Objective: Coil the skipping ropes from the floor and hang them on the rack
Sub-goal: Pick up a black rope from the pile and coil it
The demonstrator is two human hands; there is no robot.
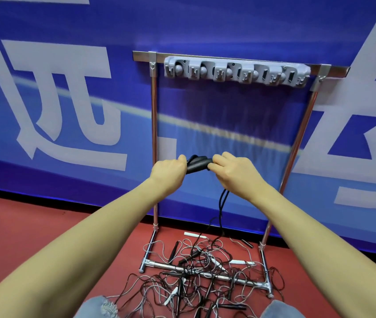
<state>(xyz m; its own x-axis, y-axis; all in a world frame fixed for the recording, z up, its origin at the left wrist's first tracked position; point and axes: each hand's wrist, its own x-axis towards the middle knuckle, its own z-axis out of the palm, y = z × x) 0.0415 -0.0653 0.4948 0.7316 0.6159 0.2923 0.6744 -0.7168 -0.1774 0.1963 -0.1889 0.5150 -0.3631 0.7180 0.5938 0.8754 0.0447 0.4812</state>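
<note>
Rope tangle [201, 275] across rack base [205, 273]

Bare forearms, no sleeves; frayed light-blue denim jeans [95, 307] cover both knees.

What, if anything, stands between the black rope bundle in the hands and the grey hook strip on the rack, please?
Nothing visible does. The black rope bundle, held by the left hand and right hand, sits below the hook strip with open space between. Its tail trails into the floor tangle.
</note>
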